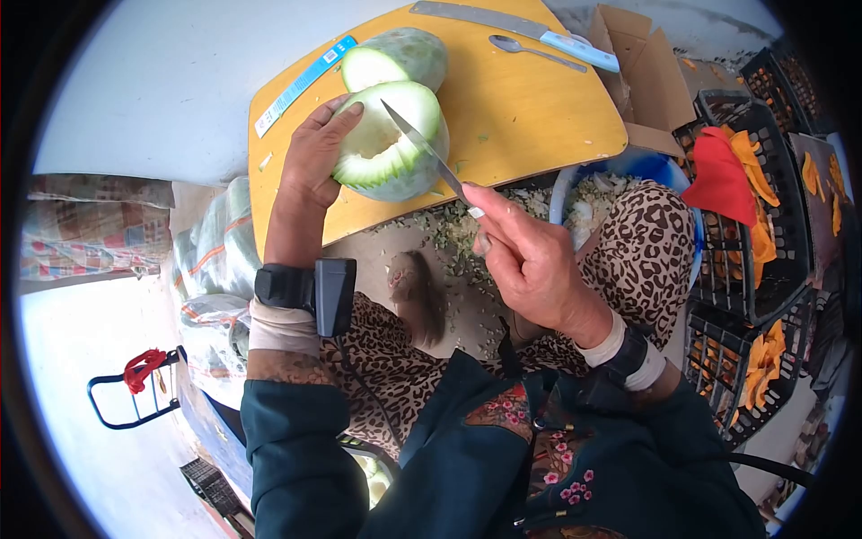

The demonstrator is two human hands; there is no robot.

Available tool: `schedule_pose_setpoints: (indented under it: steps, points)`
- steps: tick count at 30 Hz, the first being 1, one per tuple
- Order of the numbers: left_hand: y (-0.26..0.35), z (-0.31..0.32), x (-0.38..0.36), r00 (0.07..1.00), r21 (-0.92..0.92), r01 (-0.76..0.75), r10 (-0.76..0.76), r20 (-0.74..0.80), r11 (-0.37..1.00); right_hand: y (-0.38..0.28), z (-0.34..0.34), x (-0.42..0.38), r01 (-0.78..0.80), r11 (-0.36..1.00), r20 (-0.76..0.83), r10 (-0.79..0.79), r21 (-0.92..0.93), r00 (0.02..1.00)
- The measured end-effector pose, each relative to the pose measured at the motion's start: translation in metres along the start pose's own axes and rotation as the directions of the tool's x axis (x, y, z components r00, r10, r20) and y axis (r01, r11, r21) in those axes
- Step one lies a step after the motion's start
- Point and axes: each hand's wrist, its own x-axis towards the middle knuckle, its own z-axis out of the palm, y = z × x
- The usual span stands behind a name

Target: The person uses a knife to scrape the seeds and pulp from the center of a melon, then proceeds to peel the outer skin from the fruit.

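A hollowed pale green melon piece (406,171) rests near the front edge of the yellow table (530,117), its cut opening facing up and left. My left hand (314,148) grips its left rim, thumb over the edge. In my right hand (530,260) is a small knife (422,144), its blade pointing up and left across the melon's opening. Behind this piece lies another cut melon piece (409,56), its pale face turned left.
A large knife (485,18) and a spoon (539,54) lie at the table's back right, a blue-and-white strip (305,85) at the left. Right of my knee are a cardboard box (642,72), a blue-rimmed basin (558,193) and black crates (718,269) with orange pieces. Scraps cover the floor.
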Motion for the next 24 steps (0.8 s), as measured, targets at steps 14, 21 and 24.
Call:
schedule_pose_setpoints:
  steps: [14,21,24]
  points:
    - [-0.0003,-0.0022,0.0005,1.0,-0.004,-0.003,0.003,0.016,1.0,0.0004,0.003,0.0086,0.019,1.0,-0.015,-0.019,0.002,1.0]
    - [0.0007,0.0,-0.0012,1.0,0.0,-0.005,0.005,0.009,1.0,0.002,0.0056,0.0101,0.013,1.0,-0.017,-0.013,0.014,1.0]
    - [-0.0003,-0.0019,-0.0004,1.0,-0.011,-0.01,0.01,0.025,1.0,0.0024,0.0055,0.0098,0.004,1.0,-0.01,-0.004,0.021,1.0]
